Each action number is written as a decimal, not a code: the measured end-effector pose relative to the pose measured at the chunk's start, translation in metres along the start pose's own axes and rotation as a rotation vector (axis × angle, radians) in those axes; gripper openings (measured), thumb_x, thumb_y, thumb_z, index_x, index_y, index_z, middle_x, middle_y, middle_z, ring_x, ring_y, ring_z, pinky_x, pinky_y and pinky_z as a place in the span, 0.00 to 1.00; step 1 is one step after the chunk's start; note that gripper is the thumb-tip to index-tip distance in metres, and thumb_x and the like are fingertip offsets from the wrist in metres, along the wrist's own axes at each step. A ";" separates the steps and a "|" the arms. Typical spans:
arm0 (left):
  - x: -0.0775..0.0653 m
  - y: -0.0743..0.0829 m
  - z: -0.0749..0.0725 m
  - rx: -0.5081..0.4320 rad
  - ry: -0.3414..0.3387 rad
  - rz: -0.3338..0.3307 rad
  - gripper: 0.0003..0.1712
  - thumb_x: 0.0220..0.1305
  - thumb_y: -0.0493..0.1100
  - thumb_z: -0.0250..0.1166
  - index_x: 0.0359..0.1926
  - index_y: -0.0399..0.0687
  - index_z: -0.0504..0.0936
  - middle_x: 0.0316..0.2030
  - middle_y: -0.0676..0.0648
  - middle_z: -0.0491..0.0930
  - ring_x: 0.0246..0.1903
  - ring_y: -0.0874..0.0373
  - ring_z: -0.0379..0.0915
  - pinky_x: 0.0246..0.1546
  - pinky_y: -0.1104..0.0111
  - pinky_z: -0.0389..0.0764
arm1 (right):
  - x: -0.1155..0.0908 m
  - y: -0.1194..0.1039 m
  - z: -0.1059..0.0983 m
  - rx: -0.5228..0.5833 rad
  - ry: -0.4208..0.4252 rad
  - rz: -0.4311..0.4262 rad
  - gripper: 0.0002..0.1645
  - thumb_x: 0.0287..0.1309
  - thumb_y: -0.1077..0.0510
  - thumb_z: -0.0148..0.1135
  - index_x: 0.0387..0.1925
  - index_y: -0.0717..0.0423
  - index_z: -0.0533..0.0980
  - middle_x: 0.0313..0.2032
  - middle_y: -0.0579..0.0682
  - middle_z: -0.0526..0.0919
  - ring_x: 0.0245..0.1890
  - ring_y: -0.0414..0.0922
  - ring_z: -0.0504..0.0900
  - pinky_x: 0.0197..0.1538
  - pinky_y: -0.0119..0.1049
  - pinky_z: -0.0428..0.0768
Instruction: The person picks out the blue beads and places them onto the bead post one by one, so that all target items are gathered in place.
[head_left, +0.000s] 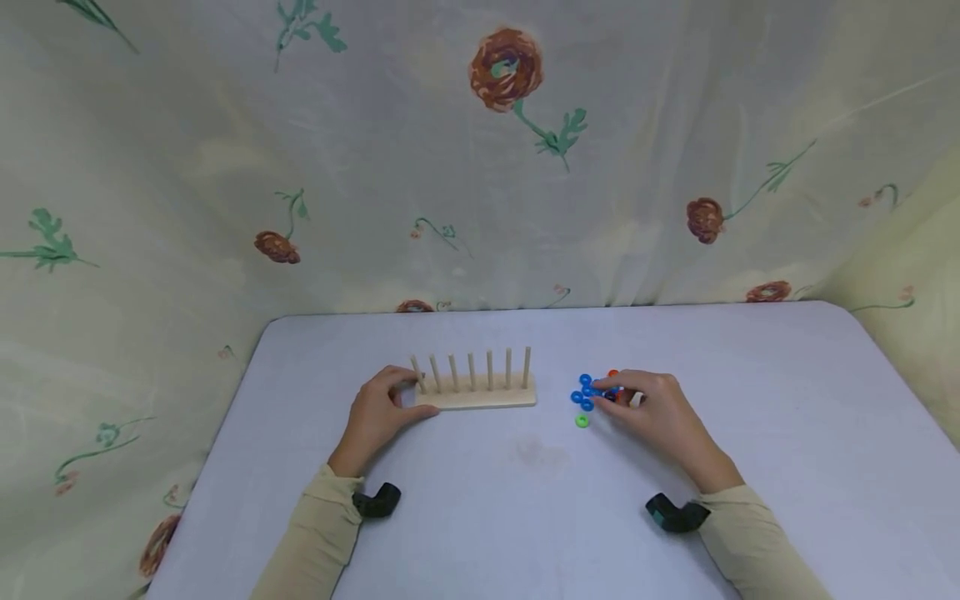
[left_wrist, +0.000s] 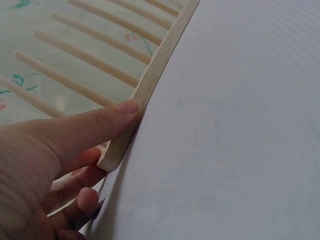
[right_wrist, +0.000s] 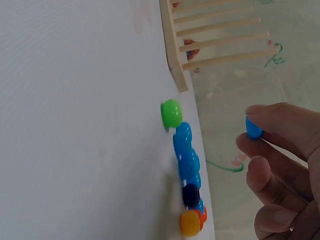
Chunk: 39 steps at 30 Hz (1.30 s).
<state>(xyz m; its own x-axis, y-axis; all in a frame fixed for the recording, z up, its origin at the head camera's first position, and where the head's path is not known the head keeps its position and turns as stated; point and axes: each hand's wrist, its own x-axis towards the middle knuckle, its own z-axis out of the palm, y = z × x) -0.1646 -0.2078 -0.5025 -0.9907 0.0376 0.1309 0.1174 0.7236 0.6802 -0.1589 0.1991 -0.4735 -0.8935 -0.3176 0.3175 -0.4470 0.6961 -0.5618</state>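
A wooden peg stand (head_left: 480, 402), with a row of several upright pegs, sits on the table. My left hand (head_left: 375, 417) grips its left end, the thumb (left_wrist: 129, 107) along the front edge and the other fingers round behind. Between thumb and fingertip, my right hand (head_left: 663, 421) pinches a small blue ring (right_wrist: 253, 130), held up above the loose rings. Below it lies a cluster of blue rings (right_wrist: 186, 155), with a green ring (head_left: 582, 421) at the near side. A dark ring (right_wrist: 190, 195) and an orange-yellow ring (right_wrist: 190, 223) lie at the cluster's other end, with red-orange beside them.
A white-covered table (head_left: 525, 517) spreads under everything, with a faint stain in front of the stand. A flower-patterned curtain (head_left: 375, 150) hangs behind the table's far edge and along its sides. Black wrist cameras (head_left: 677, 513) sit on both sleeves.
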 end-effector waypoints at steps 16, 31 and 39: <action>-0.001 0.001 0.000 -0.012 0.003 -0.023 0.32 0.45 0.51 0.86 0.52 0.49 0.87 0.42 0.49 0.83 0.24 0.62 0.65 0.23 0.73 0.66 | 0.047 -0.049 0.015 0.137 0.106 -0.153 0.12 0.54 0.59 0.79 0.42 0.49 0.90 0.36 0.45 0.91 0.33 0.42 0.82 0.28 0.28 0.77; 0.001 -0.002 0.001 -0.079 0.000 0.037 0.31 0.44 0.46 0.86 0.51 0.44 0.88 0.51 0.43 0.86 0.60 0.44 0.76 0.75 0.48 0.67 | 0.082 -0.094 0.040 0.261 0.150 -0.236 0.13 0.55 0.58 0.79 0.43 0.49 0.90 0.38 0.44 0.92 0.41 0.41 0.85 0.41 0.39 0.85; 0.000 -0.003 0.001 -0.076 -0.013 0.009 0.32 0.45 0.49 0.86 0.52 0.44 0.88 0.68 0.35 0.76 0.73 0.38 0.64 0.75 0.41 0.66 | 0.096 -0.118 0.058 0.229 0.073 -0.261 0.13 0.59 0.55 0.76 0.46 0.50 0.90 0.40 0.46 0.92 0.46 0.43 0.87 0.46 0.43 0.86</action>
<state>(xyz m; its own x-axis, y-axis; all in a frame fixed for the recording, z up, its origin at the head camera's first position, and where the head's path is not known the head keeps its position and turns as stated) -0.1649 -0.2093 -0.5048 -0.9903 0.0535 0.1280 0.1307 0.6687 0.7319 -0.1950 0.0496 -0.4208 -0.7460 -0.4135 0.5220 -0.6654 0.4321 -0.6087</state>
